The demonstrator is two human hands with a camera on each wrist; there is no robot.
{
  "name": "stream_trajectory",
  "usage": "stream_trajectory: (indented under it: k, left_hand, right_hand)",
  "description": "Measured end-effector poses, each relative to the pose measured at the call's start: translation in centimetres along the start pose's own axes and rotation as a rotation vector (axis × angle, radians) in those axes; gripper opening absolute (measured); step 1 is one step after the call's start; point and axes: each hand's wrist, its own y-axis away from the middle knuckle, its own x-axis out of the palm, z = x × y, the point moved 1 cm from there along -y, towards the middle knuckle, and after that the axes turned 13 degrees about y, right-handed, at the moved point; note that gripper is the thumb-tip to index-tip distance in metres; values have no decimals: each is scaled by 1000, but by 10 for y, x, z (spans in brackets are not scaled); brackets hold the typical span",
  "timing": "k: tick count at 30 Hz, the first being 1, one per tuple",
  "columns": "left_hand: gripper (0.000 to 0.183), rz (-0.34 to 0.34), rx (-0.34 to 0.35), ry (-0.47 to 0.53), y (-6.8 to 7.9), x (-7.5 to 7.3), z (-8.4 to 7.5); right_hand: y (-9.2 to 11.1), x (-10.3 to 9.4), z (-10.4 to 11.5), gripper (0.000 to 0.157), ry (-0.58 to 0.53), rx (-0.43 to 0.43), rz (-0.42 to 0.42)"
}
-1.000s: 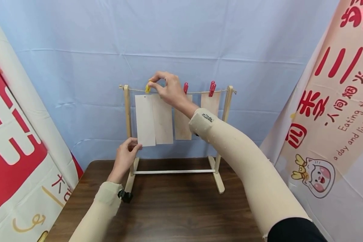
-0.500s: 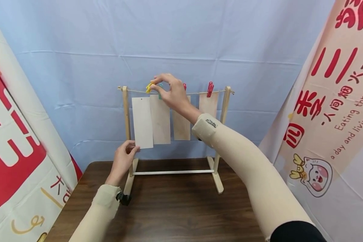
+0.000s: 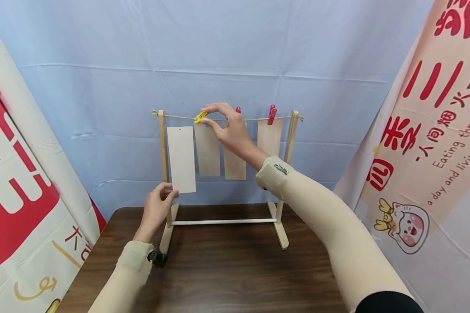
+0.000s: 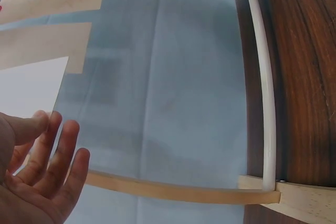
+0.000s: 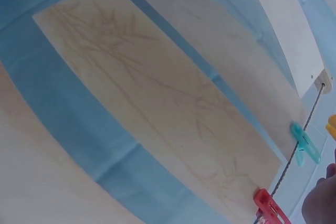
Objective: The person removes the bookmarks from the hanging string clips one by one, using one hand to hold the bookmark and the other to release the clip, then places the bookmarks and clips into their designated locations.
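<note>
My left hand pinches the lower left corner of a white paper card, which has a small hole near its top edge and hangs just below the rope. My right hand pinches a yellow clothespin between thumb and fingertips, right at the rope above a beige card. A teal clothespin clips that beige card to the rope; my right hand covers most of it in the head view. In the left wrist view, my thumb and index finger grip the white card's corner.
The rope spans a wooden stand with two posts and a white crossbar on a dark table. Red clothespins hold two more cards, one with faint bamboo drawing. Blue cloth hangs behind; printed banners flank both sides.
My right hand has shifted right along the rope with the yellow clothespin. The left hand has drawn the white card slightly left and down, off the beige card, whose lower end has swung up.
</note>
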Motion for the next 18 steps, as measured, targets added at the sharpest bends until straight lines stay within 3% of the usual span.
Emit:
stream_trajectory:
  k: [8,18]
  left_hand:
    - [23,5,-8,2,2,-1,2]
    - [24,2,-21,9,10,-3,2]
  right_hand:
    - [12,-1,-1,44,-4,-2,-14]
    - [31,1,-2,41,-18,-12,-38]
